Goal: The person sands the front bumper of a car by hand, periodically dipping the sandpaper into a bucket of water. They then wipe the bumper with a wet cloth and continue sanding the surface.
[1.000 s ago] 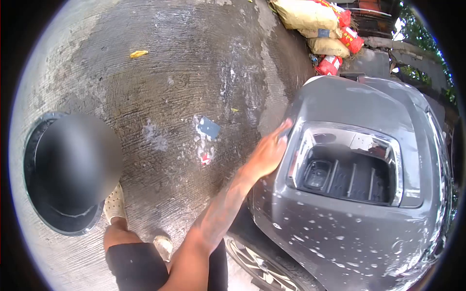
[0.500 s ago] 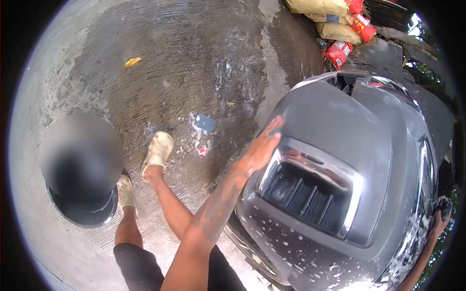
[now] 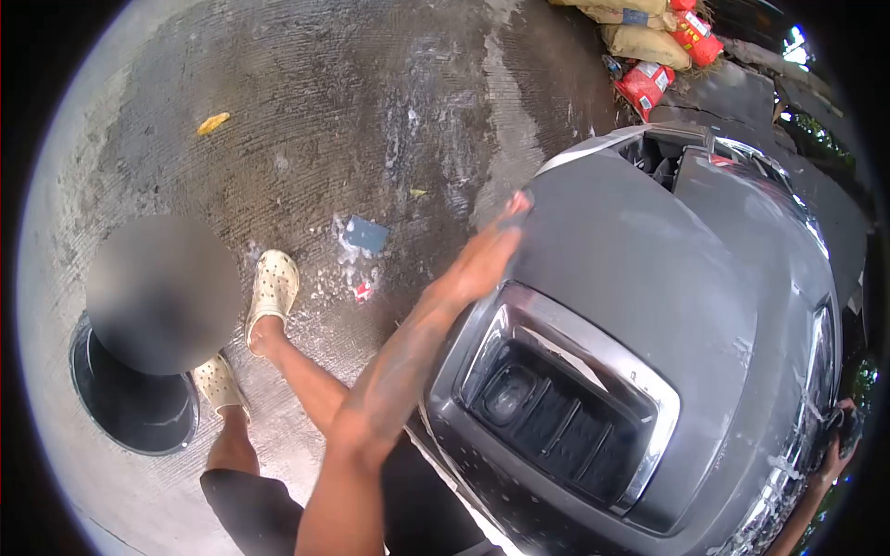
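My left hand (image 3: 487, 246) lies stretched out along the left edge of a wet grey car body panel (image 3: 612, 222), its fingers extended and slightly smeared by motion. Below the hand, a chrome-framed recess (image 3: 663, 408) with a black ribbed inside is set into the panel. At the far right edge of the view, my right hand (image 3: 836, 454) is closed around a dark, bunched thing (image 3: 851, 428), held against the car's side where white suds show. What kind of thing it is I cannot tell.
A black bucket (image 3: 192, 435) stands at the left, partly covered by a blurred round patch. Beside it are my feet in cream clogs (image 3: 275, 283). A blue-grey flat piece (image 3: 367, 235) lies in suds on wet concrete. Sacks (image 3: 646, 46) and red bags (image 3: 644, 88) are piled behind the car.
My view has shifted, moving the floor items left. My left hand has slid slightly along the panel's edge. Far fewer suds spots show around the recess. The right hand still grips the dark thing.
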A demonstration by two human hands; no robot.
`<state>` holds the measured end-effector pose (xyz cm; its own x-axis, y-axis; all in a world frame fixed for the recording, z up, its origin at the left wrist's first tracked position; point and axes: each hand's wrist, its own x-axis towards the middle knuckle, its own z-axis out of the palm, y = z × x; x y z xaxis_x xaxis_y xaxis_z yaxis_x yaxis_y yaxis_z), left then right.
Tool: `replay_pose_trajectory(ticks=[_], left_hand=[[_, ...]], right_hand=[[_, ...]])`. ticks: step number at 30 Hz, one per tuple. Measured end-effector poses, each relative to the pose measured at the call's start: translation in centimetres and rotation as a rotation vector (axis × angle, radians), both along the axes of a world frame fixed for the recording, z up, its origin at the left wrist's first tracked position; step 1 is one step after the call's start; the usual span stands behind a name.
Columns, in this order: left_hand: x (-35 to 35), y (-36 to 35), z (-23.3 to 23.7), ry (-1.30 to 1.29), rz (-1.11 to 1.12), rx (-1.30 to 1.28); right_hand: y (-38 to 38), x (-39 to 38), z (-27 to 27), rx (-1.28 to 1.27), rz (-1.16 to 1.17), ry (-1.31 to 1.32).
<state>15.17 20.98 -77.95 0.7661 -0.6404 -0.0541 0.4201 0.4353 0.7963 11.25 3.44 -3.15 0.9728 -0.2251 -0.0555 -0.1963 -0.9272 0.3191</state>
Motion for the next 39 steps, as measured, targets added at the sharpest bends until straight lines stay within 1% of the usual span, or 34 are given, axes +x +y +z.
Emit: replay_pose_trajectory(ticks=[2, 3, 4, 7, 8, 9, 10, 11, 14, 16, 18, 19, 20, 21, 22, 24, 26, 28, 31, 33, 34, 35, 36, 37, 38, 39], left_hand=[[-3.5, 5.1, 0.0, 0.032, -0.08, -0.068], [-5.2, 5.7, -0.5, 0.072, -0.078, -0.085], [-4.4, 4.7, -0.5, 0.064, -0.086, -0.087], [1.2, -1.8, -1.0, -0.11, 0.058, -0.055], [1.0, -1.7, -1.0, -0.105, 0.061, -0.06], [0.5, -0.9, -0.7, -0.056, 0.01, -0.06], [0.0, 0.3, -0.5, -0.015, -0.054, -0.06], [-1.3, 2.9, 0.0, -0.032, -0.077, -0.049], [-0.9, 2.9, 0.9, -0.089, -0.043, 0.009], [2.8, -1.6, 0.9, -0.085, 0.004, -0.013], [4.7, -3.8, 1.0, -0.101, -0.008, 0.073], [3.4, -2.0, 1.2, -0.091, -0.008, 0.081], [1.4, 0.9, 1.4, -0.069, -0.054, 0.05], [0.6, 2.5, 1.7, -0.049, -0.102, 0.019], [0.8, 2.1, 1.6, -0.057, -0.109, 0.02], [1.2, 0.5, 1.3, -0.078, -0.044, 0.046], [3.7, -2.4, 0.9, -0.093, -0.007, 0.033], [3.4, -2.7, 0.7, -0.078, -0.012, 0.062], [-1.7, 3.1, 0.1, 0.017, -0.097, 0.0], [-0.9, 1.7, 0.1, 0.02, -0.094, 0.017], [0.1, 0.3, 0.0, 0.028, -0.072, 0.033], [1.8, -2.0, -0.2, 0.013, 0.023, 0.005], [2.7, -1.3, 0.1, 0.019, 0.024, 0.005], [3.9, 0.2, 1.5, 0.117, -0.122, 0.031], [4.2, 1.4, 2.1, 0.214, -0.275, 0.058], [2.1, 2.7, 1.4, 0.222, -0.271, 0.062]], right_hand=[[1.4, 0.2, -0.8, -0.108, -0.298, -0.025], [-1.4, -1.6, 0.3, -0.079, -0.085, -0.007], [-1.4, -1.5, 0.5, -0.035, -0.104, -0.019], [-0.4, -0.9, 0.0, 0.001, -0.15, -0.045], [-0.3, -0.7, -0.3, 0.011, -0.156, -0.048], [-0.1, 0.1, -0.6, 0.021, -0.155, -0.039], [0.0, 0.3, -0.8, 0.026, -0.166, -0.037], [0.0, 0.3, -0.8, 0.03, -0.173, -0.041], [0.1, -0.3, -0.4, 0.032, -0.207, -0.047], [0.4, -0.6, -0.3, 0.028, -0.205, -0.056], [0.7, -0.5, -0.1, 0.022, -0.209, -0.046], [0.8, -0.2, -0.3, 0.026, -0.221, -0.036], [0.8, -0.1, -0.6, 0.03, -0.237, -0.033], [0.7, -0.4, -0.7, 0.112, -0.263, -0.041], [0.5, -0.6, -0.8, 0.113, -0.27, -0.048], [0.6, -0.9, -0.8, -0.02, -0.17, -0.078], [0.7, -1.5, -1.0, -0.005, -0.17, -0.102], [0.7, -1.2, -0.9, 0.03, -0.188, -0.087], [0.5, -1.1, -0.9, 0.073, -0.215, -0.082], [1.1, -1.1, -1.2, 0.166, -0.303, -0.134], [0.8, -0.9, -1.2, 0.17, -0.294, -0.134], [0.3, -0.8, -1.4, 0.142, -0.26, -0.126], [0.4, -0.9, -1.3, 0.109, -0.238, -0.112], [0.5, -0.5, -0.8, 0.11, -0.235, -0.091], [0.7, -0.5, -0.1, 0.073, -0.292, -0.058], [0.5, -0.3, 0.2, 0.038, -0.341, -0.036]])
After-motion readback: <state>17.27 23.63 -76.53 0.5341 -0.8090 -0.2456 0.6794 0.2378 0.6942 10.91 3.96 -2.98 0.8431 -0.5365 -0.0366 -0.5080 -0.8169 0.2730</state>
